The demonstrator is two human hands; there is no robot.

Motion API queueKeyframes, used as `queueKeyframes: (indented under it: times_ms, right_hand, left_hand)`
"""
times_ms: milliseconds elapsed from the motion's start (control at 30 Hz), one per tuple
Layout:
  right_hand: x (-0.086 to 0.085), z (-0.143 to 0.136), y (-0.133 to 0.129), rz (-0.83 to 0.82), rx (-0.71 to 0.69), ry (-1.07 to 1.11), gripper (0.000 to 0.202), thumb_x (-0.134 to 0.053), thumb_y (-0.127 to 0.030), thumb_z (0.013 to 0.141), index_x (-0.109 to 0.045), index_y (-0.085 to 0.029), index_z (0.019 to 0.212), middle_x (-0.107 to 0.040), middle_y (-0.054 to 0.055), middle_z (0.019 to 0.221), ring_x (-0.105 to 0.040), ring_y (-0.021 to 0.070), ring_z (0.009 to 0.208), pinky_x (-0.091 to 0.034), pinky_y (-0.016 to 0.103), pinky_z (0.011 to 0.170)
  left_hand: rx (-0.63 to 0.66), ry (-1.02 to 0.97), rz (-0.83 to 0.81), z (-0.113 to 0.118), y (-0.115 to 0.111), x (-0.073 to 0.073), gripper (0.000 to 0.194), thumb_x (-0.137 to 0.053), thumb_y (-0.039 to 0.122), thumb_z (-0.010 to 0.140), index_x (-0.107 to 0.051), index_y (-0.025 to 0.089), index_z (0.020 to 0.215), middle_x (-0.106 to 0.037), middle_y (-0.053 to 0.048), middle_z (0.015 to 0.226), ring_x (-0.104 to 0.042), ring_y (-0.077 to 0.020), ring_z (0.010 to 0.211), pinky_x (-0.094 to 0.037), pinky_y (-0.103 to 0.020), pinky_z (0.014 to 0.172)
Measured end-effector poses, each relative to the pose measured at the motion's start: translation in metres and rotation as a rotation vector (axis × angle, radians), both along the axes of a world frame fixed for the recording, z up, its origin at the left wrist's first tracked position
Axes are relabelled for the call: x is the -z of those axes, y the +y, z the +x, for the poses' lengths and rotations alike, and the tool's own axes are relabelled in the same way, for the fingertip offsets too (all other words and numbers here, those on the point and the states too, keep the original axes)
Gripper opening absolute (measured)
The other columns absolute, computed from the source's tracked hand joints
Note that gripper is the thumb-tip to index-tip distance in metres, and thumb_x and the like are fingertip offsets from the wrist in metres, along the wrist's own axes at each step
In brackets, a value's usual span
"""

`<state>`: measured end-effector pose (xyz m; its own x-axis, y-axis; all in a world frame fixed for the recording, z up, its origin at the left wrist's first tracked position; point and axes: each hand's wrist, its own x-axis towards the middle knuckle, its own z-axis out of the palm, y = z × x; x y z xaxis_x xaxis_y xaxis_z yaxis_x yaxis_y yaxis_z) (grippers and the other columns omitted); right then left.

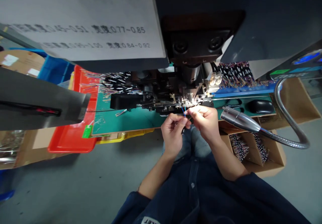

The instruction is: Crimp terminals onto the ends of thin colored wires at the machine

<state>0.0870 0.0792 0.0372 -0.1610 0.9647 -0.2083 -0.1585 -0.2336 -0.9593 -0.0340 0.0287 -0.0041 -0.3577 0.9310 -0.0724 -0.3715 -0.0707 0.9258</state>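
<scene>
Thin coloured wires, a bright blue one (pixel 185 110) among them, stand up between my hands at the front of a crimping machine's lit tooling (pixel 190 98). Low on the bunch, the fingers of my left hand (pixel 172 133) are closed around it; a short dark part shows below them. My right hand (pixel 207 121) pinches wires with thumb and forefinger, just below and right of the tooling. Both hands nearly touch each other. The wire tips reach up toward the tooling, but whether they enter it I cannot tell.
A green work mat (pixel 141 120) lies under the machine, with a red tray (pixel 72 138) at left. Bundled cables (pixel 236 74) lie behind. At right are a gooseneck lamp (pixel 240 120), scissors (pixel 233 103), a black mouse-shaped object (pixel 261 106) and a divided cardboard box (pixel 274 167) holding cables.
</scene>
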Motion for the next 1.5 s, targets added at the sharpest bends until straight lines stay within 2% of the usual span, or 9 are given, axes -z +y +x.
queueKeyframes:
  times_ms: [133, 333, 533, 633, 800, 967, 1200, 1500]
  right_hand:
    - [0.004, -0.004, 0.001, -0.031, 0.04, 0.024, 0.05, -0.092, -0.073, 0.091, -0.085, -0.024, 0.083, -0.064, -0.001, 0.055, -0.044, 0.0129, 0.041, -0.033, 0.029, 0.038]
    - [0.004, -0.007, 0.0, -0.041, 0.056, 0.043, 0.049, -0.092, -0.071, 0.091, -0.086, -0.023, 0.081, -0.056, -0.003, 0.049, -0.043, 0.0129, 0.041, -0.033, 0.029, 0.039]
    - [0.003, -0.007, 0.001, -0.043, 0.076, 0.049, 0.043, -0.093, -0.065, 0.091, -0.089, -0.023, 0.084, -0.07, 0.001, 0.059, -0.043, 0.0114, 0.041, -0.03, 0.028, 0.038]
    - [-0.002, -0.004, 0.001, -0.028, 0.051, 0.041, 0.043, -0.092, -0.065, 0.093, -0.09, -0.022, 0.087, -0.071, 0.002, 0.061, -0.043, 0.0114, 0.042, -0.031, 0.028, 0.039]
    - [-0.007, 0.0, -0.002, 0.02, -0.046, 0.015, 0.045, -0.092, -0.067, 0.097, -0.094, -0.022, 0.1, -0.066, -0.001, 0.057, -0.047, 0.0126, 0.044, -0.037, 0.028, 0.041]
    - [0.001, -0.001, -0.002, 0.009, -0.032, 0.011, 0.05, -0.091, -0.072, 0.094, -0.09, -0.022, 0.091, -0.066, 0.0, 0.057, -0.05, 0.0135, 0.044, -0.038, 0.028, 0.04]
    - [0.005, -0.005, 0.001, -0.042, 0.042, 0.07, 0.044, -0.093, -0.067, 0.092, -0.09, -0.023, 0.088, -0.078, 0.004, 0.067, -0.039, 0.0101, 0.04, -0.029, 0.029, 0.037]
    - [0.004, -0.009, -0.001, -0.042, 0.07, 0.067, 0.043, -0.091, -0.064, 0.093, -0.091, -0.022, 0.085, -0.074, 0.003, 0.063, -0.036, 0.0088, 0.04, -0.026, 0.028, 0.038]
  left_hand:
    - [-0.034, -0.014, 0.011, 0.001, 0.002, -0.002, 0.043, -0.099, 0.053, 0.096, -0.07, 0.022, 0.087, -0.077, 0.001, 0.077, -0.073, -0.0133, 0.065, -0.063, -0.026, 0.065]
    - [-0.039, -0.031, 0.038, 0.001, 0.004, -0.003, 0.039, -0.099, 0.049, 0.098, -0.072, 0.022, 0.089, -0.078, 0.001, 0.08, -0.074, -0.0128, 0.066, -0.064, -0.026, 0.066]
    - [-0.046, -0.011, 0.027, 0.001, 0.004, -0.004, 0.038, -0.099, 0.05, 0.096, -0.073, 0.022, 0.088, -0.079, 0.001, 0.079, -0.074, -0.0133, 0.065, -0.063, -0.026, 0.065]
    - [-0.038, -0.012, 0.022, 0.0, 0.003, -0.004, 0.039, -0.099, 0.049, 0.096, -0.073, 0.022, 0.088, -0.079, 0.001, 0.078, -0.074, -0.0137, 0.066, -0.063, -0.026, 0.065]
    - [0.023, -0.014, 0.035, -0.001, 0.0, 0.0, 0.035, -0.099, 0.046, 0.098, -0.075, 0.022, 0.089, -0.079, 0.001, 0.077, -0.073, -0.013, 0.065, -0.062, -0.025, 0.066]
    - [0.025, -0.015, 0.023, -0.002, -0.001, 0.001, 0.036, -0.098, 0.045, 0.099, -0.073, 0.022, 0.086, -0.079, 0.001, 0.078, -0.075, -0.013, 0.066, -0.063, -0.025, 0.066]
    - [-0.043, -0.033, 0.06, -0.001, 0.002, -0.001, 0.034, -0.098, 0.046, 0.099, -0.076, 0.023, 0.09, -0.082, 0.001, 0.082, -0.076, -0.0124, 0.066, -0.064, -0.024, 0.066]
    - [-0.054, -0.031, 0.061, 0.0, 0.003, -0.002, 0.032, -0.098, 0.045, 0.099, -0.077, 0.023, 0.091, -0.082, 0.001, 0.084, -0.077, -0.0123, 0.068, -0.065, -0.024, 0.066]
